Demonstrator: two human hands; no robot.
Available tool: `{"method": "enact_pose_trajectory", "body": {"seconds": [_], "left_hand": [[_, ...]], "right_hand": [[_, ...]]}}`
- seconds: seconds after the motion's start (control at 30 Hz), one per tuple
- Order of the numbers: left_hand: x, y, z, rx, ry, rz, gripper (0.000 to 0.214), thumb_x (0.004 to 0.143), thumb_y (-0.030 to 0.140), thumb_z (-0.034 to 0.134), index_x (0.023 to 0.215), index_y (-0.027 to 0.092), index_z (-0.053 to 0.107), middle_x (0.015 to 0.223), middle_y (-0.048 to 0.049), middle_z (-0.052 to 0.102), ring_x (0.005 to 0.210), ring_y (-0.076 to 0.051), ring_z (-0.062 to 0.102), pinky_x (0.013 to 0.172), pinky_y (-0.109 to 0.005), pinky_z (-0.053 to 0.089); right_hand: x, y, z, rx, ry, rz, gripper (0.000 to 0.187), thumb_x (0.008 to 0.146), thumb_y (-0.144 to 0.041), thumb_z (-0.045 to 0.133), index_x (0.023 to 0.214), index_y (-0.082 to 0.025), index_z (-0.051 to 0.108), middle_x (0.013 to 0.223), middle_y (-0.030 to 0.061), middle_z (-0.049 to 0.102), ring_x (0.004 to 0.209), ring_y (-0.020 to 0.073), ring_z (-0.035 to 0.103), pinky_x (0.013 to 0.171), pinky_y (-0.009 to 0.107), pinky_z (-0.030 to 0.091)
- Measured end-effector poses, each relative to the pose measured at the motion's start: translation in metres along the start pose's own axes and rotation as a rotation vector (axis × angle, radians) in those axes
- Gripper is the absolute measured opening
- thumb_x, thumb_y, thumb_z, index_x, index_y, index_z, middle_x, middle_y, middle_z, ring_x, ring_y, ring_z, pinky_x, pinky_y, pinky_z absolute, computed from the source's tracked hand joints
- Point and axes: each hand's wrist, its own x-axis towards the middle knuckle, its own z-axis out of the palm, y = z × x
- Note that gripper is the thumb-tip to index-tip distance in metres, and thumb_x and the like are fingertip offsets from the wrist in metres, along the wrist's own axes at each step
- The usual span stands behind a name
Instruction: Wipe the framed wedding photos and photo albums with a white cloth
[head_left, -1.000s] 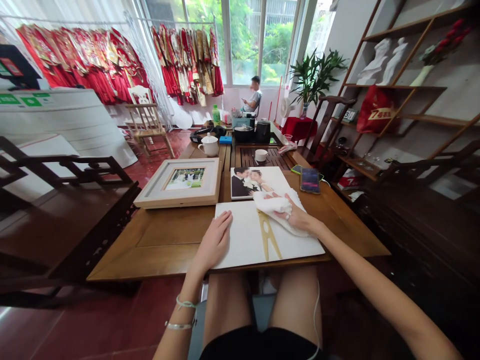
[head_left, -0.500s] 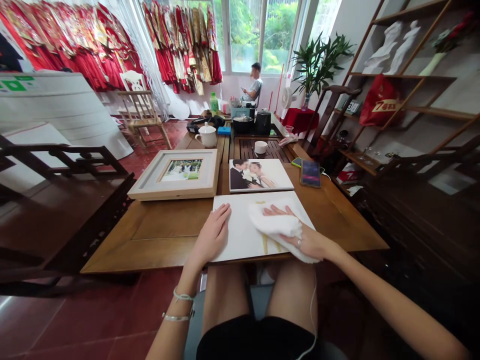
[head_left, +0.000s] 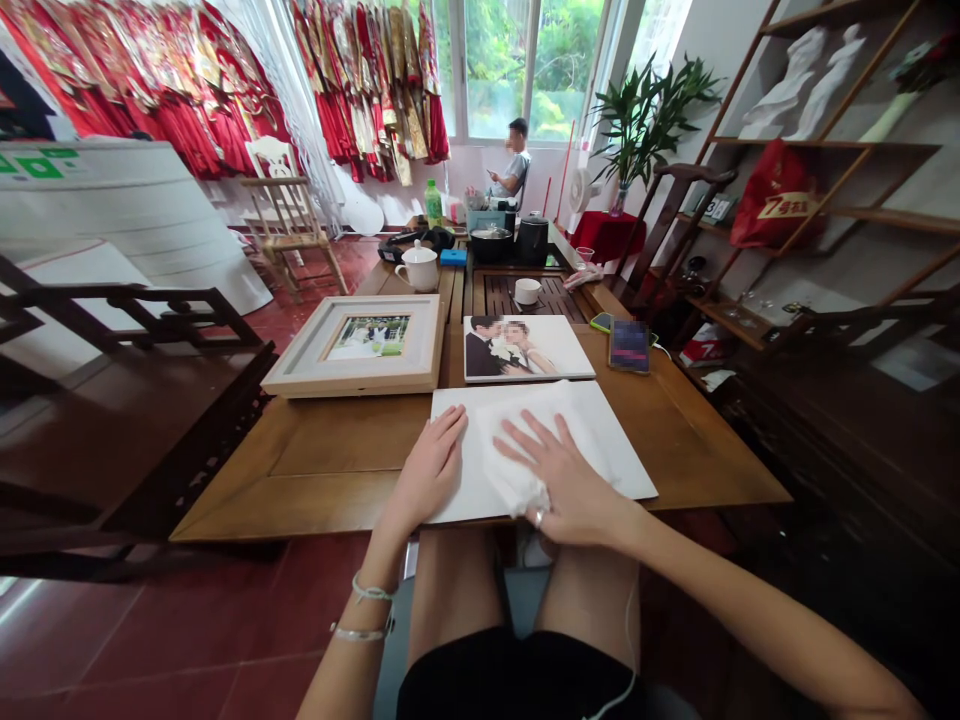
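A white panel (head_left: 637, 472) lies flat at the table's near edge. My left hand (head_left: 433, 465) rests flat on its left part, fingers stretched out and lying together. Over the panel's middle, a white cloth (head_left: 504, 462) is spread under my right hand (head_left: 564, 478). That hand presses down on the cloth with its fingers spread apart, and a ring shows near the bunched cloth edge. The panel's surface beneath the cloth is hidden. Just beyond the panel lies a photo print (head_left: 527, 348) of a couple.
A framed photo (head_left: 356, 345) lies at the left of the wooden table (head_left: 322, 480). Phones (head_left: 628, 345) lie at the right. Farther back are a white teapot (head_left: 417, 268), a small cup (head_left: 527, 291) and black pots (head_left: 491, 245). A person (head_left: 513, 165) sits by the window.
My right hand has moved left and toward me with the cloth, and its fingers now spread over it. Yellowish streaks seen before on the panel are now out of sight. My left hand stays.
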Motion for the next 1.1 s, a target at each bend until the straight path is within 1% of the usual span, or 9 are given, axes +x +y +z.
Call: {"method": "enact_pose_trajectory", "body": {"seconds": [0.1, 0.2, 0.37, 0.5, 0.63, 0.77, 0.87, 0.97, 1.1], "left_hand": [[0.000, 0.001, 0.001, -0.002, 0.007, 0.000, 0.046, 0.094, 0.020, 0.032, 0.136, 0.016, 0.048, 0.148, -0.0111, 0.043, 0.141, -0.023, 0.033, 0.118, -0.051, 0.024], [0.000, 0.001, 0.000, 0.004, 0.013, 0.001, 0.045, 0.094, 0.021, 0.033, 0.136, 0.017, 0.048, 0.148, -0.0109, 0.043, 0.141, -0.023, 0.034, 0.118, -0.051, 0.024], [0.000, 0.002, -0.001, 0.009, 0.009, -0.008, 0.045, 0.095, 0.022, 0.033, 0.136, 0.020, 0.049, 0.147, -0.0096, 0.044, 0.140, -0.023, 0.035, 0.117, -0.050, 0.025], [0.000, 0.002, -0.002, 0.002, 0.004, -0.006, 0.045, 0.094, 0.022, 0.033, 0.137, 0.019, 0.049, 0.147, -0.0101, 0.044, 0.140, -0.023, 0.034, 0.117, -0.050, 0.025], [0.000, 0.003, -0.002, -0.017, 0.000, -0.006, 0.046, 0.094, 0.023, 0.032, 0.137, 0.018, 0.048, 0.148, -0.0107, 0.043, 0.141, -0.023, 0.034, 0.118, -0.050, 0.024], [-0.001, 0.004, -0.003, -0.043, -0.018, -0.018, 0.045, 0.095, 0.025, 0.033, 0.138, 0.020, 0.047, 0.149, -0.0102, 0.042, 0.141, -0.023, 0.032, 0.118, -0.051, 0.024], [-0.001, 0.003, -0.004, -0.053, -0.024, -0.018, 0.045, 0.094, 0.024, 0.037, 0.138, 0.019, 0.046, 0.150, -0.0109, 0.040, 0.142, -0.023, 0.031, 0.118, -0.052, 0.022], [-0.001, 0.003, -0.004, -0.058, -0.017, -0.004, 0.046, 0.093, 0.022, 0.037, 0.138, 0.020, 0.046, 0.150, -0.0107, 0.040, 0.142, -0.023, 0.031, 0.118, -0.052, 0.022], [0.000, 0.003, -0.002, -0.031, 0.002, -0.006, 0.045, 0.095, 0.023, 0.032, 0.136, 0.019, 0.048, 0.147, -0.0106, 0.044, 0.140, -0.022, 0.034, 0.118, -0.050, 0.024]], "right_hand": [[-0.020, -0.017, -0.003, -0.063, -0.110, -0.112, 0.091, 0.066, -0.028, 0.060, 0.150, -0.019, 0.025, 0.159, 0.0090, 0.014, 0.145, 0.0351, -0.004, 0.110, 0.064, -0.011], [-0.020, -0.012, -0.009, -0.052, -0.138, -0.080, 0.090, 0.068, -0.028, 0.058, 0.150, -0.022, 0.024, 0.159, 0.0054, 0.015, 0.146, 0.0322, -0.002, 0.112, 0.062, -0.008], [0.019, 0.013, -0.015, -0.023, -0.060, 0.142, 0.076, 0.076, -0.027, 0.053, 0.148, -0.025, 0.029, 0.157, 0.0013, 0.023, 0.146, 0.0279, 0.007, 0.114, 0.060, 0.002], [0.055, 0.017, -0.009, -0.122, -0.016, 0.283, 0.071, 0.083, -0.036, 0.051, 0.148, -0.018, 0.031, 0.157, 0.0091, 0.021, 0.145, 0.0353, 0.006, 0.111, 0.066, 0.003], [0.058, -0.013, 0.005, -0.277, 0.031, 0.264, 0.076, 0.082, -0.041, 0.054, 0.146, -0.007, 0.032, 0.156, 0.0191, 0.021, 0.143, 0.0415, 0.007, 0.110, 0.068, 0.001], [0.024, -0.062, 0.021, -0.297, -0.020, 0.151, 0.088, 0.076, -0.044, 0.059, 0.147, -0.002, 0.027, 0.155, 0.0227, 0.017, 0.143, 0.0434, 0.003, 0.110, 0.069, 0.001], [-0.002, -0.084, 0.029, -0.239, -0.078, 0.087, 0.095, 0.072, -0.051, 0.056, 0.149, -0.005, 0.025, 0.155, 0.0208, 0.016, 0.143, 0.0448, 0.000, 0.110, 0.071, 0.001], [-0.008, -0.078, 0.023, -0.142, -0.111, 0.052, 0.089, 0.073, -0.052, 0.049, 0.150, -0.013, 0.026, 0.156, 0.0129, 0.019, 0.144, 0.0405, 0.004, 0.114, 0.067, 0.006], [0.021, -0.036, -0.001, 0.010, -0.101, 0.137, 0.074, 0.078, -0.040, 0.048, 0.146, -0.014, 0.036, 0.154, 0.0114, 0.029, 0.144, 0.0334, 0.017, 0.117, 0.058, 0.009]]}}
